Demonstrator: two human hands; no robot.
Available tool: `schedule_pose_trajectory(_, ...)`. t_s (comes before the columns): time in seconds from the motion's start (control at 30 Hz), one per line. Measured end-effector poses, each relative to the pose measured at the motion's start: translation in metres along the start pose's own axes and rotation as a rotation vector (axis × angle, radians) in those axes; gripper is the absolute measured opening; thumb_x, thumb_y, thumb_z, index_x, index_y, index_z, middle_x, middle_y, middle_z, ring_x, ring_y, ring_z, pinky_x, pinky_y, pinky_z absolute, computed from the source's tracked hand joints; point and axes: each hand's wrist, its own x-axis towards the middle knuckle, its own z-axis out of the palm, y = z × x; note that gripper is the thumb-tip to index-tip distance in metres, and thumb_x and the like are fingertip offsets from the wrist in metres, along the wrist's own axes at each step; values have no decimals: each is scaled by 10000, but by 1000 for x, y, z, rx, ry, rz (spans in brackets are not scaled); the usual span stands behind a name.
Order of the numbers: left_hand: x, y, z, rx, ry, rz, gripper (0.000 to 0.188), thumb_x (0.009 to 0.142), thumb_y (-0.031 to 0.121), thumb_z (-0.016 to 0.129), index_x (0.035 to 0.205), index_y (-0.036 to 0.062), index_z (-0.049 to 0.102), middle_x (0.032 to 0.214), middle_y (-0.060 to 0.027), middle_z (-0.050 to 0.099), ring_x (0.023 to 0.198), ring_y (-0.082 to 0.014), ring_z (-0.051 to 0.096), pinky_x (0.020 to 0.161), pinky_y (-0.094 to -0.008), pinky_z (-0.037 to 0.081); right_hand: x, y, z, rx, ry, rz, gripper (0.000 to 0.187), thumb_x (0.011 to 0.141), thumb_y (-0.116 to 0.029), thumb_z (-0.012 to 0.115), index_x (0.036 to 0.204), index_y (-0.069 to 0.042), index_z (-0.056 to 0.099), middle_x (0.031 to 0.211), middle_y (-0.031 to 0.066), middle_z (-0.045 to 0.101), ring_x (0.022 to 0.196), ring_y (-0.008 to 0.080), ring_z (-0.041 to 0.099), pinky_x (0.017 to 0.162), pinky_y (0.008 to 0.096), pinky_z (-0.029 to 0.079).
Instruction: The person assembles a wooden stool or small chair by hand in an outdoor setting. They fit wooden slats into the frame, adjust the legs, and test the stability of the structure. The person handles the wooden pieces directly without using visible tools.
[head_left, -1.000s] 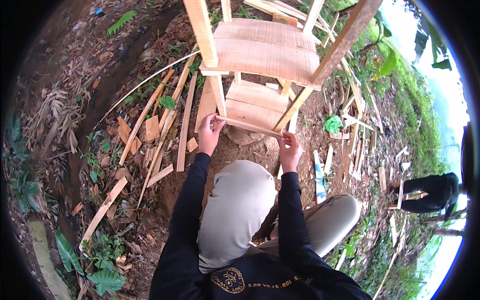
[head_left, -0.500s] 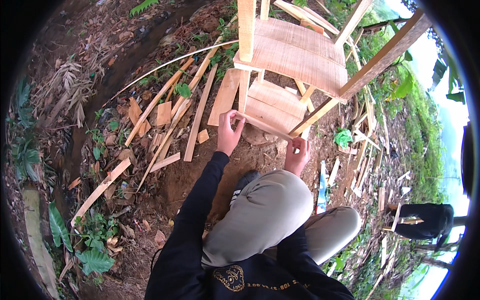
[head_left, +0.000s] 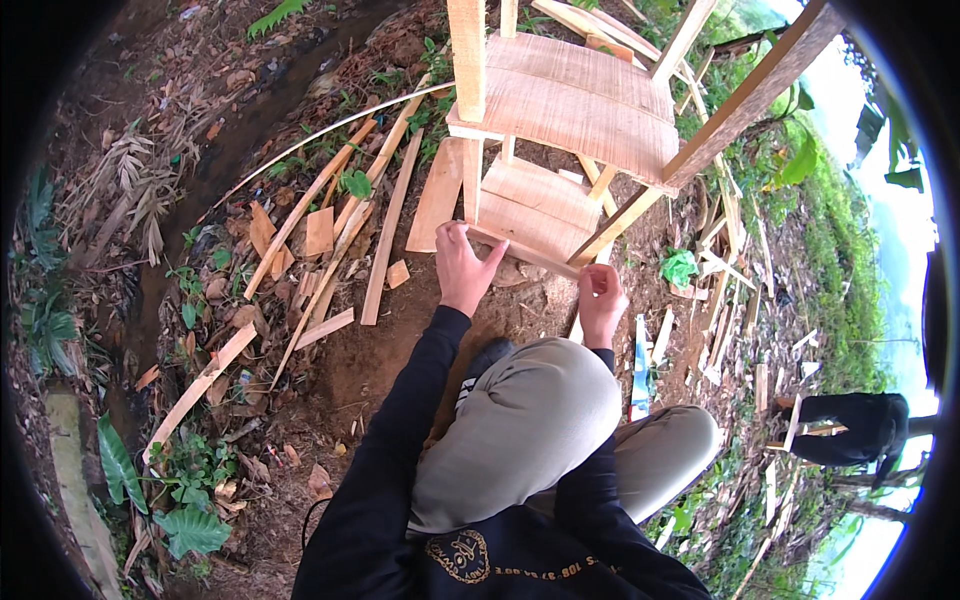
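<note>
A pale wooden shelf frame with upright posts (head_left: 468, 70) stands on the dirt before me. It has an upper shelf board (head_left: 570, 95) and a lower shelf (head_left: 535, 205). A narrow wooden strip (head_left: 535, 257) runs along the lower shelf's near edge. My left hand (head_left: 465, 272) is at the strip's left end, fingers curled over it and thumb along its near side. At the other end, beside the slanting right leg (head_left: 625, 228), my right hand (head_left: 602, 308) pinches the strip's corner with bent fingers. Its fingertips are partly hidden.
Loose wood strips (head_left: 392, 230) and a wide plank (head_left: 437, 195) lie left of the frame. To the right are a green plastic bag (head_left: 678, 266), a saw-like blue-and-white blade (head_left: 640, 370) and offcuts. A person in dark clothing (head_left: 850, 428) is at far right.
The view has shifted slightly, moving the frame left in it. My left thumb has spread further from the fingers, and my right hand has risen a little at the strip's right corner.
</note>
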Motion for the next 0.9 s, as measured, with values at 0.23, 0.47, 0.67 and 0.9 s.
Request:
schedule_pose_trajectory(0.23, 0, 2, 3, 35, 2, 1, 622, 758, 399, 791, 1060, -20, 446, 1057, -186, 458, 963, -359, 528, 801, -459, 464, 105, -72, -110, -112, 447, -112, 145, 939, -201, 608, 962, -60, 632, 687, 11, 682, 564, 14, 607, 504, 180, 473)
schedule_pose_trajectory(0.47, -1, 0, 1, 20, 2, -67, 638, 739, 430, 797, 1072, -5, 471, 1047, -187, 495, 973, -364, 537, 810, -459, 464, 215, -165, -165, 254, 411, -422, 179, 928, -175, 630, 898, 1, 621, 655, 51, 659, 592, 90, 595, 612, 226, 447)
schedule_pose_trajectory(0.67, 1, 12, 8, -8, -1, -81, 677, 714, 446, 811, 1083, 10, 448, 1049, -176, 502, 969, -348, 545, 806, -448, 461, 188, 15, -118, -326, -86, -405, 242, 915, -257, 649, 817, -38, 616, 584, 70, 556, 546, 115, 534, 524, 312, 439)
schedule_pose_trajectory(0.9, -5, -4, 11, -251, 47, -92, 627, 736, 276, 832, 1090, -4, 397, 1100, -164, 426, 1010, -310, 500, 882, -403, 450, 76, 52, -66, -481, -1108, -142, 551, 818, -596, 657, 796, -45, 685, 721, 122, 683, 694, 242, 684, 678, 362, 538)
